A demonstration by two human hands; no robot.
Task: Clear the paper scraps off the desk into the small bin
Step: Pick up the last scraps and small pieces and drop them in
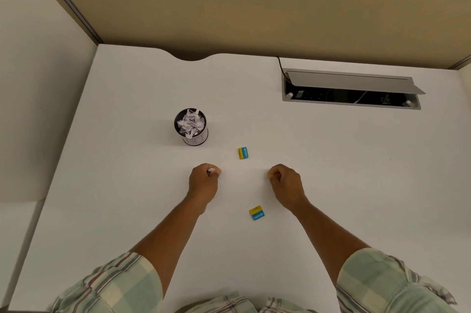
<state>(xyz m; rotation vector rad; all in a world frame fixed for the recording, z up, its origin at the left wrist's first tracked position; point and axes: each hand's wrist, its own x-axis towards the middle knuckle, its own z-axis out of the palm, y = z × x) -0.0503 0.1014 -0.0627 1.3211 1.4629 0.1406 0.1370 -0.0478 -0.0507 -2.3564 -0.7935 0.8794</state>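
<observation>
Room: a cubicle corner with tan partition walls (254,2) behind a white desk (127,172); from where I stand the top looks nearly bare.
Cable hatch (351,83): set into the desk at the far right with its metal lid propped open and sockets and a cord inside. It is well apart from the work.
Small bin (196,140): a dark mesh cup standing upright, far left of centre. It sits just beyond the left hand, probably so a short reach is enough to drop things in.
Paper scraps (190,123): crumpled white bits heaped up to the bin's rim, so most of the clearing looks done.
Left hand (204,181): knuckles up, low over the desk, fingers curled around a white scrap (211,171) that peeks out at the fingertips. It is near the bin but not over it.
Right hand (286,181): clenched the same way, level with the left one and well apart from it. No paper shows in it, and I cannot tell whether a small bit is tucked inside.
Far eraser (242,153): a yellow and blue block lying flat between the hands and a little beyond them. It is not paper, so I judge it is meant to stay.
Near eraser (256,213): the same kind, lying closer to the person between the forearms.
Loose scraps on the desk: I see none.
Next step, as I judge it: carry the left fist over the bin and let go gently, since the heap is high and could spill.
</observation>
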